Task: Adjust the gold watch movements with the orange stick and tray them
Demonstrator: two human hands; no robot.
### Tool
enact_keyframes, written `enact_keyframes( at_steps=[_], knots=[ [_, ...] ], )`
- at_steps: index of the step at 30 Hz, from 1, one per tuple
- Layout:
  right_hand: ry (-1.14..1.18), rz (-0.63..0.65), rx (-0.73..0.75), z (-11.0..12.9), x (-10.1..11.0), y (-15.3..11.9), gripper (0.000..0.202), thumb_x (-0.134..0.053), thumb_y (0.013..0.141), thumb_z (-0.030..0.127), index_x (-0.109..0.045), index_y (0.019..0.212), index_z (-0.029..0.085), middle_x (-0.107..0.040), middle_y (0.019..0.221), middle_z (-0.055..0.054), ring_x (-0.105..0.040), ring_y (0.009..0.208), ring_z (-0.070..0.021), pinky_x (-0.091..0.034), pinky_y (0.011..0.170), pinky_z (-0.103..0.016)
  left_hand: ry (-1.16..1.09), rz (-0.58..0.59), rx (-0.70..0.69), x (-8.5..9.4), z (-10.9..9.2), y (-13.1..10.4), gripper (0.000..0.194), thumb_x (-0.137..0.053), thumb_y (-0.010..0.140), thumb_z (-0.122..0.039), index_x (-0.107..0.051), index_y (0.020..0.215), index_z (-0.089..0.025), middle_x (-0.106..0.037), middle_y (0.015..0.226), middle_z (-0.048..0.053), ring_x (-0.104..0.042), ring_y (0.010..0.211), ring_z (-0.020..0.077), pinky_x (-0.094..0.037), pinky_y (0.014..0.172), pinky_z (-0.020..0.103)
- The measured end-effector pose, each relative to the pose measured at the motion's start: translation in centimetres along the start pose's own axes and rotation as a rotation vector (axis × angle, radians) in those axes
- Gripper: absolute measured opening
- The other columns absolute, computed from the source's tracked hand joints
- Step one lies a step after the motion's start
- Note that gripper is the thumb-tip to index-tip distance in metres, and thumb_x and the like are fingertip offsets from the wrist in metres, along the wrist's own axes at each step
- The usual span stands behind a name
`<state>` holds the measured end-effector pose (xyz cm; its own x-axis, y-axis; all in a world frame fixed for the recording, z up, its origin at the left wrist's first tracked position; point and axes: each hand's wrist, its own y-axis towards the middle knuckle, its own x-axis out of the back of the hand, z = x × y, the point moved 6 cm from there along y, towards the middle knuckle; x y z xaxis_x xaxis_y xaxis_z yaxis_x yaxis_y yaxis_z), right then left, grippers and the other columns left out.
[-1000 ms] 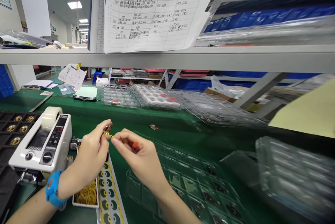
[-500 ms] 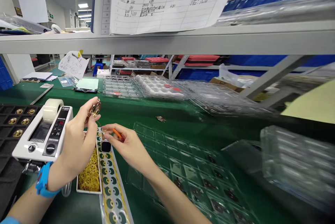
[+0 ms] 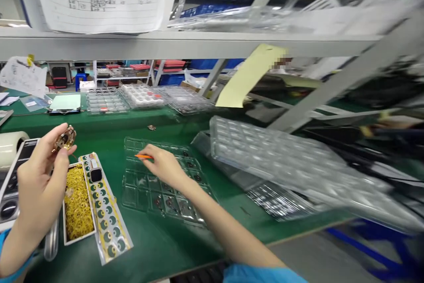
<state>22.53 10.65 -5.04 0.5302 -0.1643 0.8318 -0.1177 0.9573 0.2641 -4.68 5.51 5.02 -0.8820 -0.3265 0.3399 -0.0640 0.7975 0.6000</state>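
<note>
My left hand (image 3: pixel 43 186) is raised at the left, thumb and fingers pinching a round gold-coloured watch part (image 3: pixel 67 138) with an open, mechanical-looking face. Over the clear compartment tray (image 3: pixel 132 179), my right hand (image 3: pixel 167 168) has its fingers closed on a slim orange tool (image 3: pixel 143 156); its exact kind does not show. Small dark metal parts (image 3: pixel 170 203) lie in several of the tray's compartments. Between the hands, a strip of stickers (image 3: pixel 109 230) with green and yellow shapes carries a small black square piece (image 3: pixel 96 175). Beside it, a white box (image 3: pixel 92 205) holds yellow rings (image 3: pixel 77 203).
A white tape dispenser (image 3: pixel 15 159) stands at the left edge. Stacked clear trays (image 3: pixel 265 150) lie at the right. More trays (image 3: pixel 142 96) line the table's back. A shelf beam (image 3: pixel 149 47) crosses above, with a yellow paper (image 3: pixel 241 80) hanging from it.
The view has turned to the right. My right hand has moved away from the sticker strip to over the clear tray, still with the orange tool. My left hand keeps the watch part.
</note>
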Motion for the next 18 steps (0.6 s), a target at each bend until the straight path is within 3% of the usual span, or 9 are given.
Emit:
enact_keyframes(
  at_steps=[3,5,9,13,18],
  knots=[
    [-0.141,0.135,-0.046,-5.3,0.9,-2.3,0.020,-0.057,0.080,0.008,-0.074,0.078,0.018,-0.066,0.081,-0.004,-0.062,0.071,-0.0167,-0.041,0.062,-0.024,0.006,0.054,0.088,-0.4,-0.1,0.0,0.036,-0.051,0.095,-0.040,-0.056,0.130,-0.035,-0.068,0.123,-0.006,-0.069,0.108,0.0272,-0.055,0.097,0.040],
    [-0.198,0.230,-0.038,-7.1,0.7,-4.1,0.020,-0.059,0.079,0.008,-0.075,0.078,0.021,-0.066,0.079,-0.002,-0.064,0.070,-0.0160,-0.042,0.062,-0.023,-0.007,0.073,0.114,-0.7,0.0,0.0,0.035,-0.051,0.095,-0.044,-0.056,0.129,-0.038,-0.067,0.122,-0.008,-0.068,0.108,0.0288,-0.055,0.096,0.041],
    [-0.305,0.297,-0.027,-8.0,-0.9,-6.4,0.017,-0.062,0.081,0.012,-0.076,0.085,0.021,-0.068,0.084,-0.004,-0.068,0.075,-0.0192,-0.046,0.065,-0.025,-0.057,0.104,0.133,-1.6,0.7,-0.1,0.037,-0.057,0.091,-0.046,-0.059,0.127,-0.036,-0.071,0.117,-0.003,-0.070,0.104,0.0274,-0.057,0.091,0.040],
    [-0.392,0.254,-0.037,-8.3,-2.4,-7.2,0.019,-0.060,0.083,0.010,-0.075,0.089,0.018,-0.068,0.090,-0.008,-0.069,0.080,-0.0224,-0.049,0.065,-0.026,-0.105,0.157,0.213,-2.5,1.6,-0.2,0.041,-0.060,0.088,-0.045,-0.060,0.125,-0.027,-0.073,0.114,0.004,-0.072,0.101,0.0250,-0.059,0.088,0.036],
    [-0.442,0.223,-0.013,-8.8,-3.0,-7.5,0.032,-0.050,0.081,0.001,-0.075,0.091,0.018,-0.068,0.091,-0.008,-0.070,0.083,-0.0216,-0.052,0.065,-0.025,-0.323,0.283,0.334,-4.4,1.8,0.1,0.045,-0.064,0.083,-0.043,-0.062,0.119,-0.017,-0.075,0.109,0.009,-0.073,0.096,0.0244,-0.060,0.089,0.037]
  ],
)
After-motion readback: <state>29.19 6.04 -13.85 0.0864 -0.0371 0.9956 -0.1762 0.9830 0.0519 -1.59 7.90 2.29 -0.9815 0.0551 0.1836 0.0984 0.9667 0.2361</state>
